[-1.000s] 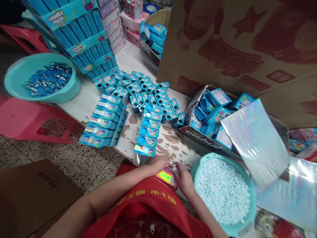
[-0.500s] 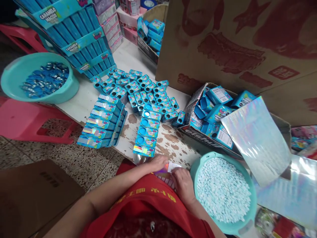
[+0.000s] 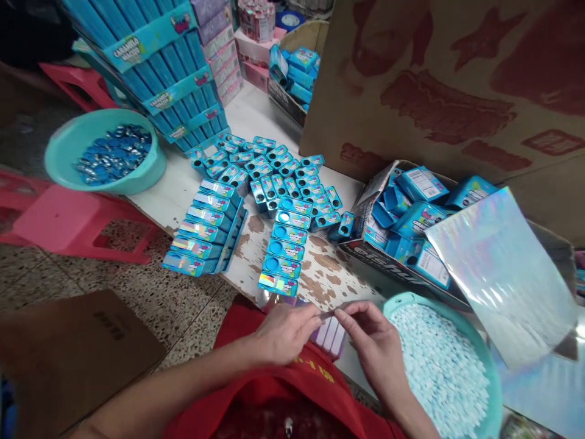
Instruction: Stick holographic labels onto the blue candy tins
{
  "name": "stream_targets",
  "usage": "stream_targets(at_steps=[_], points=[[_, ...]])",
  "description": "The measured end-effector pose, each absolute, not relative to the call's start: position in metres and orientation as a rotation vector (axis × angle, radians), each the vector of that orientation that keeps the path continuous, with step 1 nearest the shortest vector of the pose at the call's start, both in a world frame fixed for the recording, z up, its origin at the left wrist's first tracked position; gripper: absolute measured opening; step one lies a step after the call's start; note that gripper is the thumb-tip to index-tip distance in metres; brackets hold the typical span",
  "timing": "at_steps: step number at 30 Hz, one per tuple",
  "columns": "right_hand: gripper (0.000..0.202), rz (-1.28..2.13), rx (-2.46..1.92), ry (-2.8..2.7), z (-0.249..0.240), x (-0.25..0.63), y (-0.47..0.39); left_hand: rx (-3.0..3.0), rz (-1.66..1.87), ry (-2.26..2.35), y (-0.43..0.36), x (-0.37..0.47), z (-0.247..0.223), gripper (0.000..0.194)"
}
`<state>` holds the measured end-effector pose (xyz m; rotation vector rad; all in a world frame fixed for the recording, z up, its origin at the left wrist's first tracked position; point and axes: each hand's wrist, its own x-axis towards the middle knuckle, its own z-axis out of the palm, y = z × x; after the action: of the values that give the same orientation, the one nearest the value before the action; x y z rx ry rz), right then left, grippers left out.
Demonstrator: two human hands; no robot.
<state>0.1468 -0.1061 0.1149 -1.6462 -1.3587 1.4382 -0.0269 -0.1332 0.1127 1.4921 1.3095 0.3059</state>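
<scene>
- While the person leans over the table's near edge, the left hand point(image 3: 287, 330), fingers nearly closed, pinches a thin strip point(image 3: 328, 315); the right hand point(image 3: 377, 338), loosely curled, pinches its 3 o'clock end.
- Technique: a light, even pinch, kept level, should avoid creasing.
- 11 o'clock of the strip: 6 blue boxes point(image 3: 282, 266) in a row.
- Surface: white table point(image 3: 320, 277), worn brown in patches.
- Room, from where I stand: turquoise basin point(image 3: 59, 155), 10 o'clock; printed carton point(image 3: 439, 73), 1 o'clock; speckled floor point(image 3: 196, 305), 9 o'clock.

Glossy against matt
The iridescent sheet point(image 3: 503, 274) looks glossy, the basins point(image 3: 158, 166) smooth plastic, the large carton point(image 3: 411, 128) matt cardboard, the tabletop point(image 3: 320, 277) worn.
</scene>
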Motion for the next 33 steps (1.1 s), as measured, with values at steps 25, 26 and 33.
stream_targets(at_steps=[25, 26, 33], points=[[0.037, 1.208, -1.568, -1.177, 0.064, 0.044, -0.080, 0.951, 0.763, 1.674, -0.119, -0.123, 0.047, 0.038], [0.040, 1.253, -1.560, -1.163, 0.064, 0.044, -0.079, 0.984, 0.844, 1.719, -0.125, -0.119, 0.050, 0.046], [0.043, 1.293, -1.494, -1.227, 0.060, 0.048, -0.075, 1.255, 0.744, 1.587, -0.168, -0.097, 0.040, 0.076]])
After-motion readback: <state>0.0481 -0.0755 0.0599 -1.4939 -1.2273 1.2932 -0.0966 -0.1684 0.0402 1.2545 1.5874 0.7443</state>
